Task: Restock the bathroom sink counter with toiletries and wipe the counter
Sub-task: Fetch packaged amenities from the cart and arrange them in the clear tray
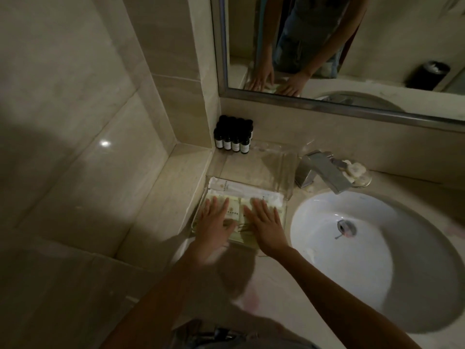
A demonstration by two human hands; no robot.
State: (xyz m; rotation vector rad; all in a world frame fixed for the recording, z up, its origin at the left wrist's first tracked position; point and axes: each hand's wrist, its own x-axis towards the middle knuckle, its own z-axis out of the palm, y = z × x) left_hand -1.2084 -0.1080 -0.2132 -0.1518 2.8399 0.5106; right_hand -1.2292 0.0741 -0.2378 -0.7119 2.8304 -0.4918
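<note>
A clear acrylic tray [274, 170] sits on the beige counter left of the sink. Pale packets of toiletries [235, 210] lie in its near end, with longer white wrapped packets [241, 188] just behind them. My left hand [214, 222] lies flat on the left packets, fingers straight and spread. Flat on the right packets lies my right hand [265, 225], fingers straight too. Several small dark bottles [232, 134] with white labels stand bunched in the back corner against the wall.
The white sink basin [352, 238] lies to the right, with a chrome faucet [324, 172] behind it. A small glass dish of white soaps [356, 172] sits behind the faucet. A mirror [352, 46] hangs above. Tiled wall closes the left side.
</note>
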